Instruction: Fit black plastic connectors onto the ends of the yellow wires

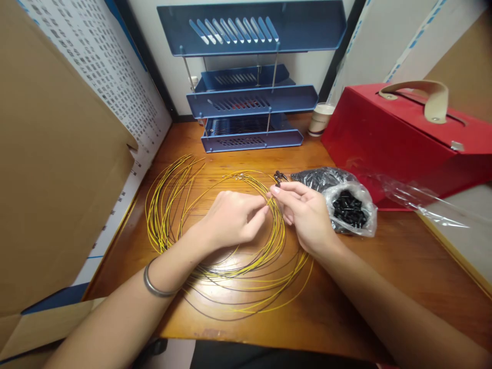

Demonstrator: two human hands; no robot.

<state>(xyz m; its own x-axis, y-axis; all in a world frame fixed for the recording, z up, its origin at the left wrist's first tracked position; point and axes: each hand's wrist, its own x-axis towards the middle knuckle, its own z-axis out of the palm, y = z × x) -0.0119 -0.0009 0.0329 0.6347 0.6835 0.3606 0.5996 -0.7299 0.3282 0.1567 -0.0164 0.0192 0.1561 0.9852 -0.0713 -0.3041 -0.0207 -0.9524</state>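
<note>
In the head view, I judge this step to be fingertip work on the wires, coiled from centre toward 9 o'clock; next calls for a fine, steady pinch. The left hand and right hand nearly meet, thumbs near forefingers; what either clamps I can't tell. At 3 o'clock, an open bag holds black pieces.

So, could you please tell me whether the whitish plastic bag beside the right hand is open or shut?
Open: the mouth of the plastic bag gapes, and small black parts show heaped inside.
</note>
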